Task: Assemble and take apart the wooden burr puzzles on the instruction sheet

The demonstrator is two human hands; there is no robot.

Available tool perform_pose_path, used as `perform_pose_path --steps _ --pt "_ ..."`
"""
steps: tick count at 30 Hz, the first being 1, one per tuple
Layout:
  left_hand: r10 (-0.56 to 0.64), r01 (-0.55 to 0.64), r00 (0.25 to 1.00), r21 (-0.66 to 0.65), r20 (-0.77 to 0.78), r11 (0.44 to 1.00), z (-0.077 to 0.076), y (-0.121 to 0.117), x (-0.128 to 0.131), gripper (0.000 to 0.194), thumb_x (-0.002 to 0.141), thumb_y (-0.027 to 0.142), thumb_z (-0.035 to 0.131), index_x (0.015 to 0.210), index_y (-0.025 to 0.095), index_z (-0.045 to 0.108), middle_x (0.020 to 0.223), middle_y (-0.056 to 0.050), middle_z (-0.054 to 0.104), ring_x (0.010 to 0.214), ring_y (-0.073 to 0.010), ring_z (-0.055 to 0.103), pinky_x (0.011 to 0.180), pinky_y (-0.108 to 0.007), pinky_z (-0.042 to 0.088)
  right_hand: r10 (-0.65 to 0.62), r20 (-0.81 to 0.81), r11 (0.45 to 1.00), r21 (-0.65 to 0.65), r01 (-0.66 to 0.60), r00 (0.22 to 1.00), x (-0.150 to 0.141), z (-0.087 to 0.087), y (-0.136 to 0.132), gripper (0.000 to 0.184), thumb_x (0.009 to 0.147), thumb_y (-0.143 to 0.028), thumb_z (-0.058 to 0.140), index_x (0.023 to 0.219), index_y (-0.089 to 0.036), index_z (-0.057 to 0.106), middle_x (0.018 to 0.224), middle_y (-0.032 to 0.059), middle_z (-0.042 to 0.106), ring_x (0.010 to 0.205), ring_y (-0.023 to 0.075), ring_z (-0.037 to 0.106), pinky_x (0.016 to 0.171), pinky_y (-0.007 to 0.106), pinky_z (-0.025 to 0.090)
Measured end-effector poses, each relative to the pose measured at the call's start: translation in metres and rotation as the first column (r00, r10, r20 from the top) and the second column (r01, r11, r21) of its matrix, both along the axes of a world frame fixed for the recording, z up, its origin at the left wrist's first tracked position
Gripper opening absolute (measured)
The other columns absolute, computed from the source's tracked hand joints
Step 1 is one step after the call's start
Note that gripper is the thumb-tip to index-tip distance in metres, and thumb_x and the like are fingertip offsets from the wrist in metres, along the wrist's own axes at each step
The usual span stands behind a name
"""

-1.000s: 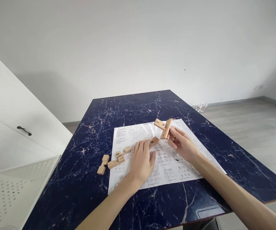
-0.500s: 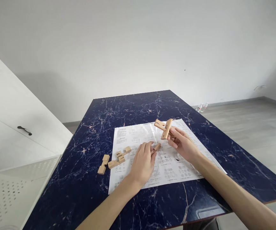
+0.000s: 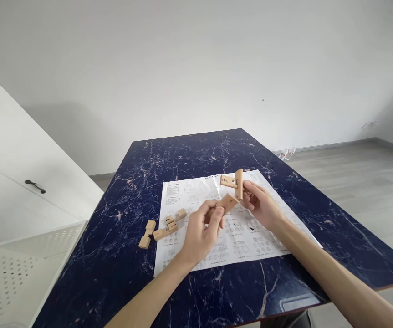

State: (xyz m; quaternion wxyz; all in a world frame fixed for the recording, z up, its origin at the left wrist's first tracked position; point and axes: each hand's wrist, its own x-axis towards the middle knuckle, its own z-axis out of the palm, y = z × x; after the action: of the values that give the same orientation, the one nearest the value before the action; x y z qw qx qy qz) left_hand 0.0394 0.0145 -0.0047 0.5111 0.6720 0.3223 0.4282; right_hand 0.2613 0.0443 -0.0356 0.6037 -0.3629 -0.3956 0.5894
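Observation:
Between the thumb and fingers of my left hand (image 3: 205, 225) is a wooden puzzle piece (image 3: 228, 203), its free end pointing up and right. My right hand (image 3: 261, 202) pinches two joined wooden pieces, a crossed wooden assembly (image 3: 238, 184); one bar with a handwritten mark sticks out to the left. The two held items are very close together; I cannot tell whether they touch. Both hands are above a printed instruction sheet (image 3: 189, 193) with rows of small diagrams. Left of my left hand lie several loose notched wooden pieces (image 3: 172, 225), some with handwritten numbers.
A dark blue marbled table (image 3: 182, 155) carries the sheet. Another notched wooden piece (image 3: 147, 234) lies just off the sheet's left edge. A white cabinet (image 3: 28, 150) and a perforated white basket (image 3: 8, 273) stand to the left. Clear bottles (image 3: 287, 153) are beyond the table's right edge.
My left hand has picked up the wooden piece from the sheet, turned it, and brought it toward the right hand. The crossed assembly in my right hand has rotated slightly.

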Motion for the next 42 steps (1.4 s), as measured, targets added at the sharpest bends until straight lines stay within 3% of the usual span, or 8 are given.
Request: perform_pose_path --steps 4,8,14,19,28,33,42 --pt "0.232 -0.235 0.968 0.023 0.094 0.972 0.006 0.005 -0.006 0.045 0.109 0.054 0.048 0.077 0.021 0.048 0.063 0.005 0.038 0.053 -0.0103 0.03 0.05 -0.026 0.025 0.097 0.027 0.995 0.005 -0.097 0.995 -0.001 0.0 -0.002 0.036 0.097 -0.047 0.075 0.077 -0.021 0.06 0.065 -0.0042 0.042 0.052 0.01 0.032 0.047 0.026 0.029" --pt "0.302 -0.285 0.935 -0.115 0.184 0.952 0.007 0.013 -0.012 0.04 0.104 0.06 0.055 0.087 0.024 0.049 0.061 0.007 0.029 0.052 -0.0111 0.026 0.051 -0.026 0.025 0.286 0.103 0.958 -0.031 -0.284 0.953 -0.003 0.003 -0.008 0.04 0.098 -0.049 0.07 0.073 -0.021 0.056 0.062 -0.0049 0.038 0.052 0.0108 0.027 0.047 0.027 0.027" --pt "0.175 -0.105 0.955 -0.279 0.239 0.955 0.001 0.018 -0.01 0.046 0.1 0.065 0.06 0.084 0.023 0.05 0.059 0.009 0.029 0.051 -0.0092 0.028 0.052 -0.023 0.031 0.481 0.166 0.877 -0.086 -0.473 0.861 -0.003 0.001 -0.012 0.038 0.095 -0.047 0.072 0.073 -0.02 0.056 0.059 -0.0063 0.036 0.05 0.0102 0.026 0.047 0.026 0.023" --pt "0.111 0.011 0.95 -0.388 0.29 0.922 -0.001 0.016 -0.005 0.05 0.095 0.069 0.064 0.087 0.02 0.058 0.058 0.01 0.028 0.05 -0.0082 0.027 0.05 -0.022 0.031 0.589 0.177 0.806 -0.049 -0.59 0.789 -0.005 0.003 -0.014 0.035 0.097 -0.046 0.069 0.078 -0.018 0.062 0.058 -0.0068 0.042 0.047 0.008 0.027 0.046 0.024 0.022" --pt "-0.062 0.204 0.955 -0.493 0.289 0.846 0.0 0.011 -0.002 0.049 0.093 0.067 0.068 0.088 0.02 0.055 0.06 0.009 0.034 0.05 -0.0065 0.024 0.049 -0.021 0.024 0.669 0.163 0.738 -0.036 -0.673 0.725 -0.007 0.002 -0.017 0.029 0.097 -0.045 0.073 0.091 -0.017 0.069 0.056 -0.0056 0.054 0.044 0.0083 0.042 0.045 0.022 0.035" --pt "-0.059 0.177 0.97 -0.523 0.234 0.833 0.002 0.013 -0.003 0.046 0.089 0.063 0.075 0.095 0.022 0.056 0.063 0.008 0.039 0.051 -0.007 0.026 0.048 -0.021 0.022 0.682 0.186 0.724 -0.04 -0.688 0.707 -0.008 0.006 -0.018 0.031 0.098 -0.044 0.073 0.083 -0.019 0.063 0.06 -0.0041 0.059 0.046 0.0082 0.047 0.047 0.021 0.037" --pt "-0.043 0.154 0.974 -0.511 0.223 0.846 -0.001 0.012 -0.003 0.037 0.094 0.055 0.07 0.092 0.022 0.054 0.065 0.008 0.036 0.052 -0.0078 0.026 0.047 -0.02 0.025 0.654 0.272 0.719 0.065 -0.692 0.706 -0.01 0.004 -0.015 0.022 0.103 -0.04 0.069 0.103 -0.018 0.065 0.07 -0.0034 0.065 0.051 0.0077 0.052 0.053 0.022 0.043"
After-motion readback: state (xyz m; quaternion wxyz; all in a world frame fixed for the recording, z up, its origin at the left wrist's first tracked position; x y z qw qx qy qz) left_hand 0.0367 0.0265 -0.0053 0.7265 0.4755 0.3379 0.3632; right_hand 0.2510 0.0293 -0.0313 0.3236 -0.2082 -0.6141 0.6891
